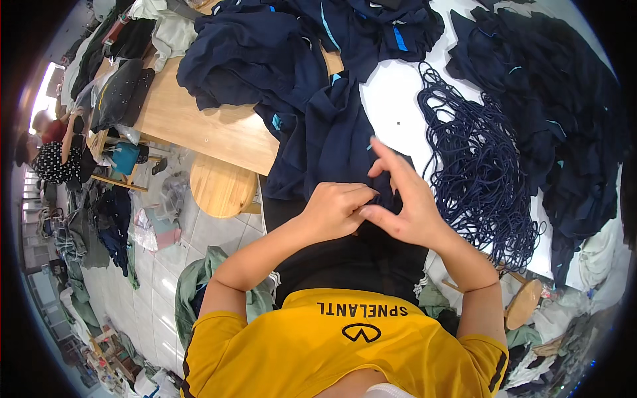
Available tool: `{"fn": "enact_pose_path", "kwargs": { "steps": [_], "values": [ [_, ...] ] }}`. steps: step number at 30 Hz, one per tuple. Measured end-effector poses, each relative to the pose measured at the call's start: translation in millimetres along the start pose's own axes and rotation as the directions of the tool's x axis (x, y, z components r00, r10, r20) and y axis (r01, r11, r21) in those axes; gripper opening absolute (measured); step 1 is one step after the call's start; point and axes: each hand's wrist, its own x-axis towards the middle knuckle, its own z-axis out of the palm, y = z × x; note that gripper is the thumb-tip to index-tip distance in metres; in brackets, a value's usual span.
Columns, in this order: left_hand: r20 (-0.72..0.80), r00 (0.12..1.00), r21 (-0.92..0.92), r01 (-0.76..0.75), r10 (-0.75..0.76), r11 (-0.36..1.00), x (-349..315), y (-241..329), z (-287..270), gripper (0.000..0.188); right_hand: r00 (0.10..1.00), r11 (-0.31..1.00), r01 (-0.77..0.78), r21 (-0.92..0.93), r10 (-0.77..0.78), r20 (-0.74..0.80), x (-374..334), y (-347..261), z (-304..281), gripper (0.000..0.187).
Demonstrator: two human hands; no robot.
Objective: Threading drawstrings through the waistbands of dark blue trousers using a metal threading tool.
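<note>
A dark navy garment (325, 142) hangs over the near edge of the table toward my lap, with small light-blue tags on it. My left hand (337, 211) is closed at its lower end, thumb and fingers pinched on the cloth; the exact spot they grip is partly hidden. Just to the right, my right hand (410, 204) has its fingers stretched apart. Its thumb reaches in to the left fingertips, while the index finger points up over the navy cloth. Nothing shows in the right hand's grasp.
A tangled heap of navy cords (474, 162) lies on the white tabletop (395, 113) at right. More navy garments (564, 119) are piled beyond it and at the far side. A wooden stool (222, 186) stands left of me. Another person (60, 156) is at far left.
</note>
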Motion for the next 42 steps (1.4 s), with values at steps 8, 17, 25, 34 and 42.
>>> {"fn": "enact_pose_path", "kwargs": {
  "steps": [8,17,25,34,42],
  "values": [
    [-0.076,0.99,0.215,-0.096,0.115,0.972,8.4,-5.3,-38.1,0.019,0.96,0.952,-0.189,0.242,0.127,0.25,6.0,40.8,-50.9,0.033],
    [-0.003,0.984,0.511,-0.152,0.178,0.846,-6.7,-69.6,-95.7,0.015,0.992,0.977,-0.114,-0.179,0.123,0.037,-36.2,51.4,-60.9,0.013],
    [-0.519,0.756,0.521,-0.09,0.399,0.849,53.7,-19.8,-21.8,0.032,0.987,0.994,0.1,-0.046,-0.105,-0.125,12.0,4.8,-42.1,0.035],
    [0.412,0.873,-0.621,0.478,-0.26,0.621,9.5,-31.9,-22.4,0.018,0.962,0.966,-0.246,-0.079,0.234,-0.142,-5.3,4.2,-83.1,0.013],
    [0.427,0.849,-0.51,0.511,-0.312,0.692,11.3,-5.2,-7.1,0.032,0.966,0.982,-0.188,-0.019,0.189,0.175,0.8,4.4,-39.4,0.017]
  ]
}}
